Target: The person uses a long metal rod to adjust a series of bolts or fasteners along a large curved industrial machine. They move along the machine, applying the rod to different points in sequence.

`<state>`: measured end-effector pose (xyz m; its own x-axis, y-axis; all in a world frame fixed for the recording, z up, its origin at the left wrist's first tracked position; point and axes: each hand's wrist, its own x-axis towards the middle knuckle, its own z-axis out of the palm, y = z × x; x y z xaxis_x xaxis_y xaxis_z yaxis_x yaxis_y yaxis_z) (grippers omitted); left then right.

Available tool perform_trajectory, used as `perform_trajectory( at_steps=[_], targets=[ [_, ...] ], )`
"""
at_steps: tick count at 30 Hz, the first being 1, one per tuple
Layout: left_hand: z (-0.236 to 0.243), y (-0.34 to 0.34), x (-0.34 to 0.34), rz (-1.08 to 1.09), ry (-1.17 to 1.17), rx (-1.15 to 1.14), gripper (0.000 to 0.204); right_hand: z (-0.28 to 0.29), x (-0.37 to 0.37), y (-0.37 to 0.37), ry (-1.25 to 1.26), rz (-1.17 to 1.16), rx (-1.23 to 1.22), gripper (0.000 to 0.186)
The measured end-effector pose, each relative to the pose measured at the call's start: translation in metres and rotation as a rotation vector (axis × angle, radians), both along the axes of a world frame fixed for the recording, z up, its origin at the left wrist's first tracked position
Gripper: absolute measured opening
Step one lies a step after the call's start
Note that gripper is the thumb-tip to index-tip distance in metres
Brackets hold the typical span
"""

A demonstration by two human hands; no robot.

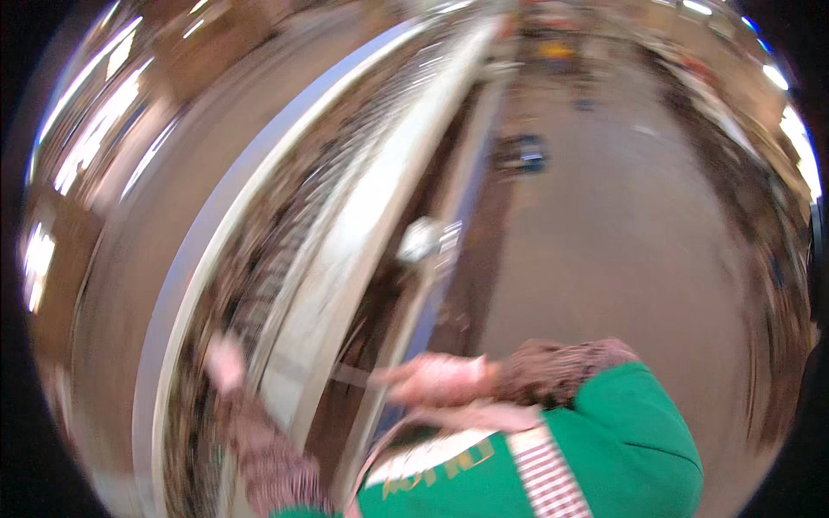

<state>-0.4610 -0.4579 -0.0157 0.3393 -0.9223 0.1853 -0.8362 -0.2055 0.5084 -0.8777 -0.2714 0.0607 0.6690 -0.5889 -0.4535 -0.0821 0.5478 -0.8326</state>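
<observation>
The whole picture is smeared by motion. My left hand (226,363) reaches out from a brown knitted sleeve to the edge of a long white workbench (363,233), and blur hides its fingers. My right hand (432,380) is held in front of my chest, over the green top I wear, with its fingers stretched out to the left. I see nothing in it. It hovers near the bench's near edge, apart from a small pale object (420,240) that sits farther along that edge.
The bench runs from the lower left up to the top middle, with a blurred dark strip of small items (285,233) along it. Brown floor (622,242) spreads to the right, with a dark blue object (521,153) on it and shelving along the far right.
</observation>
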Motion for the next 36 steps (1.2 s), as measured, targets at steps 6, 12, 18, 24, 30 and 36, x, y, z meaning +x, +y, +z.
perform_trajectory(
  at_steps=[6,12,18,24,30,36],
  targets=[
    [0.022,0.041,0.026,0.178,-0.177,0.142,0.044,0.040,0.007,-0.019,0.128,0.089,0.189,0.065],
    [0.017,0.004,0.033,0.454,0.124,0.526,0.049,0.018,0.008,-0.029,0.073,0.007,0.298,0.065],
    [0.037,-0.009,-0.010,0.230,-0.246,0.589,0.051,0.010,0.020,-0.051,0.053,0.000,0.294,0.063],
    [0.002,0.010,0.023,0.244,-0.234,0.420,0.055,-0.024,-0.012,-0.026,0.196,0.162,-0.302,0.061],
    [-0.017,0.157,-0.074,0.171,0.164,-0.205,0.049,-0.040,-0.103,0.012,0.205,-0.073,-0.027,0.064],
    [-0.079,0.339,-0.164,0.473,0.721,-0.161,0.044,-0.012,-0.122,-0.018,0.185,-0.247,-0.029,0.063]
  ],
)
